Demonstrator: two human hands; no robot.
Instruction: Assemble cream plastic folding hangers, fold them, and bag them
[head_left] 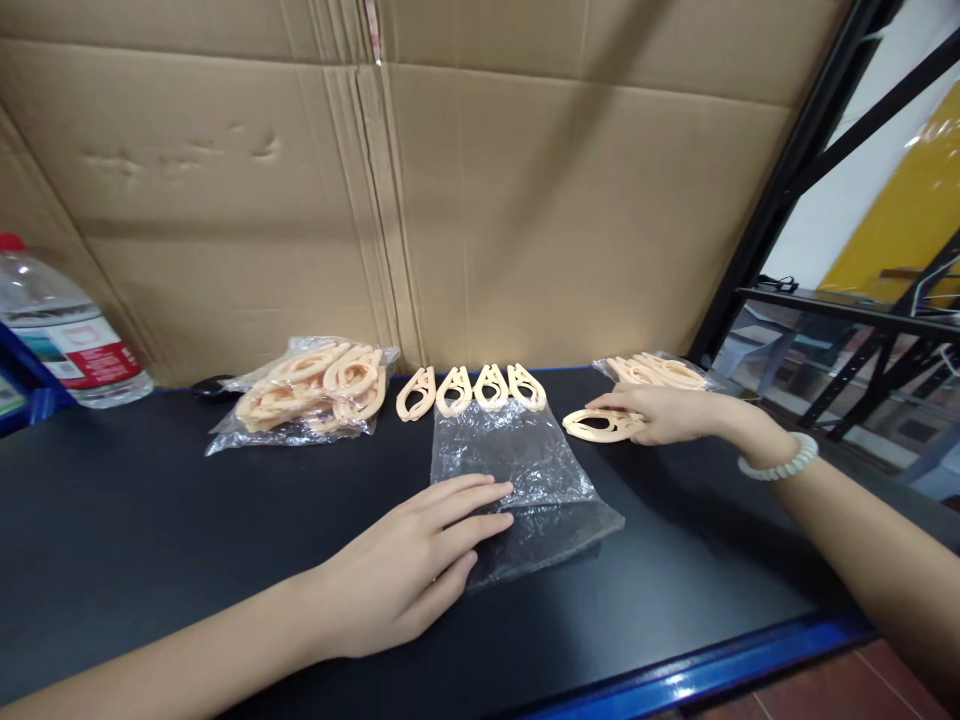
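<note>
My left hand (420,560) lies flat with its fingers stretched out on a clear plastic bag (525,450) spread on the dark table. My right hand (664,413) is closed on the right end of a peach folding hanger (592,425), folded into a loop, just right of the bag. Several similar folded hangers (491,388) stand in a row along the bag's far edge. The leftmost hanger (415,394) sits slightly apart from the bag. A pale bead bracelet is on my right wrist.
A filled clear bag of hangers (315,390) lies at the back left, and another bagged bunch (656,370) is behind my right hand. A large water bottle (71,340) stands at far left. Cardboard (570,220) walls the back; a black metal frame (787,190) rises at right.
</note>
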